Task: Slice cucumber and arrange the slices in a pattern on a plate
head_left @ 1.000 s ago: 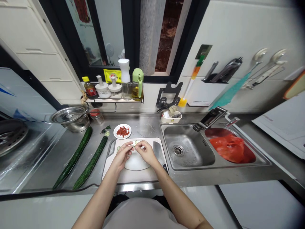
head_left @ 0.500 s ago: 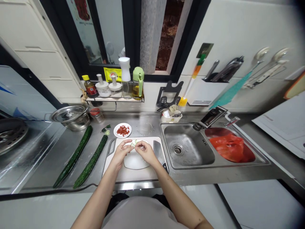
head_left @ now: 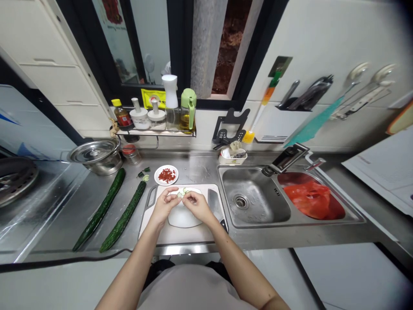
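Observation:
Over a white plate (head_left: 183, 218), my left hand (head_left: 164, 206) and my right hand (head_left: 197, 205) meet with their fingertips almost touching. Both are closed in a pinch on a thin, pale green cucumber slice (head_left: 180, 195), partly covered by the fingers. More slices (head_left: 185, 190) lie at the far rim of the plate, just beyond the fingertips. The plate stands on a light cutting board (head_left: 171, 238). On the board's right side lies a broad-bladed knife (head_left: 214, 206) with a black handle.
Two whole cucumbers (head_left: 102, 209) lie to the left, near cucumber trimmings (head_left: 146, 177). A small dish (head_left: 156, 175) of chopped red pieces sits behind the board. Farther left stands a lidded steel pot (head_left: 105, 165). To the right is a double sink (head_left: 222, 193) holding a red bag (head_left: 306, 200).
My hands stay pinched together over the plate, with hardly any finger movement. The whole view has shifted very slightly.

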{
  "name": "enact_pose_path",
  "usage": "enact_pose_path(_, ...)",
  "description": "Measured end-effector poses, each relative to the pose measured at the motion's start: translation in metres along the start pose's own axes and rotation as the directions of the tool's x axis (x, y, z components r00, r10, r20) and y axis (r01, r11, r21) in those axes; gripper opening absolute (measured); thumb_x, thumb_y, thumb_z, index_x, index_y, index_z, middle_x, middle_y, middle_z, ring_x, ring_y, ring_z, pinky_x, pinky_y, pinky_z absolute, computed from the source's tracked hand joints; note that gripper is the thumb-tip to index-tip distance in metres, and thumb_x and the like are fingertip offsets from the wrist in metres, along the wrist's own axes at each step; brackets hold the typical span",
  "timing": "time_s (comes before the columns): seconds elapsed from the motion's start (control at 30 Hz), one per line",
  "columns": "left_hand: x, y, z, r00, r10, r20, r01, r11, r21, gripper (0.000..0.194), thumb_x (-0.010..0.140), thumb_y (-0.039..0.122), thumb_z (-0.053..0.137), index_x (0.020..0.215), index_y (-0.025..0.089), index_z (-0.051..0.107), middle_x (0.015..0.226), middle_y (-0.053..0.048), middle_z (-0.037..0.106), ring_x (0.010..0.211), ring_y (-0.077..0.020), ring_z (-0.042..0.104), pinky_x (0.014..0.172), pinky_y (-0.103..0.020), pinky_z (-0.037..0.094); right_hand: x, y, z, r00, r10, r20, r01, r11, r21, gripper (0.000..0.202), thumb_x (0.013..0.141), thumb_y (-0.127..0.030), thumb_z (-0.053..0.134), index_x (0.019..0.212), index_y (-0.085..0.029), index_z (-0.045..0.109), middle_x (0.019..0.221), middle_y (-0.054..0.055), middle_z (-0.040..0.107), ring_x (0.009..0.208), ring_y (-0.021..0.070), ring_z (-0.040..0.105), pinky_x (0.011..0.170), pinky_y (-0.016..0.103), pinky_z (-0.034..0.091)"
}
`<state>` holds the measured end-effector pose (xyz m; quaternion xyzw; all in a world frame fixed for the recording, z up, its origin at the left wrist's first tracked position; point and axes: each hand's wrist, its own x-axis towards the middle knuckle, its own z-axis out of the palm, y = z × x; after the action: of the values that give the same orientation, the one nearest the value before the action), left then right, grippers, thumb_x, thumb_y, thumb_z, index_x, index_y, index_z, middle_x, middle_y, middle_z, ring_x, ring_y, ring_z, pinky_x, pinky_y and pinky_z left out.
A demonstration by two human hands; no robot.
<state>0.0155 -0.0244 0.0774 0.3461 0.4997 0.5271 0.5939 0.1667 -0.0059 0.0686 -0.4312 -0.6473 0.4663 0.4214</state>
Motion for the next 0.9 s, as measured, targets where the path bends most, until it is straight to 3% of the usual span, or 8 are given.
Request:
enact_pose_path(0.43, -0.001, -0.007, 0.006, 0.998, 0.055, -0.004, -0.055, 0.997, 0.045, 0.050, 0.057, 0.033, 0.080, 0.101, 0.017, 0.065, 0.069, 0.002, 0.060, 0.064, -0.0093, 0.053, 0.065, -0.022, 0.040, 0.001, 0.008, 0.005, 0.995, 0.087, -0.056, -0.081, 0.992, 0.098, 0.010, 0.070, -0.024, 0.056, 0.062, -0.019, 0.057, 0.059, -0.003, 0.056, 0.058, 0.0110, 0.050, 0.057, 0.023, 0.040)
enact_pose_path(0.7, -0.002, -0.011, 0.010, 0.997, 0.068, -0.038, -0.065, 0.995, 0.071, 0.041, 0.054, 0.031, 0.079, 0.092, 0.017, 0.070, 0.075, -0.001, 0.063, 0.072, -0.0123, 0.056, 0.071, -0.024, 0.043, -0.001, 0.012, 0.003, 0.993, 0.099, -0.061, -0.092, 0.991, 0.098, 0.010, 0.070, -0.023, 0.055, 0.060, -0.019, 0.056, 0.056, -0.004, 0.055, 0.055, 0.0101, 0.050, 0.054, 0.021, 0.041)
enact_pose_path(0.9, -0.002, -0.017, 0.011, 0.996, 0.060, -0.060, -0.057, 0.997, 0.049, 0.035, 0.056, 0.033, 0.079, 0.084, 0.017, 0.067, 0.074, -0.001, 0.066, 0.071, -0.0125, 0.058, 0.069, -0.023, 0.044, -0.003, 0.014, -0.004, 0.971, 0.238, 0.020, -0.238, 0.956, 0.169, 0.012, 0.071, -0.030, 0.061, 0.068, -0.019, 0.058, 0.056, -0.003, 0.059, 0.048, 0.0098, 0.054, 0.046, 0.020, 0.041)
